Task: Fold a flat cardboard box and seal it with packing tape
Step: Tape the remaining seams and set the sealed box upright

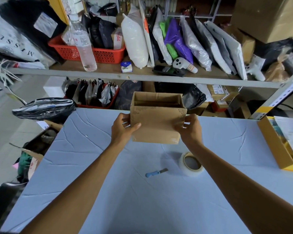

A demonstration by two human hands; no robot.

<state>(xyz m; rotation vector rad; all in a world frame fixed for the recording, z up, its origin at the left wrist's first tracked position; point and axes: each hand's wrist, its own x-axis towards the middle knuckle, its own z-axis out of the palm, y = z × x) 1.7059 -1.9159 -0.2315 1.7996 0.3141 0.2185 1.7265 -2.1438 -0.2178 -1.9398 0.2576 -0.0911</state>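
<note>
A small brown cardboard box (pixel 156 122) is held up above the far part of the table, opened into shape with its top open toward the shelves. My left hand (pixel 123 127) grips its left side, thumb across the near face. My right hand (pixel 189 127) grips its right side. Shiny clear tape shows along the box's lower edge. A roll of clear packing tape (pixel 191 163) lies flat on the table near my right forearm. A small blue-handled cutter (pixel 156 173) lies just left of the roll.
The table (pixel 108 166) wears a wrinkled light-blue cloth. An open yellow-edged carton (pixel 277 149) with papers sits at its right edge. A metal shelf (pixel 142 76) behind holds bags, a bottle and a red basket. Black bags and open cartons crowd the floor on the left.
</note>
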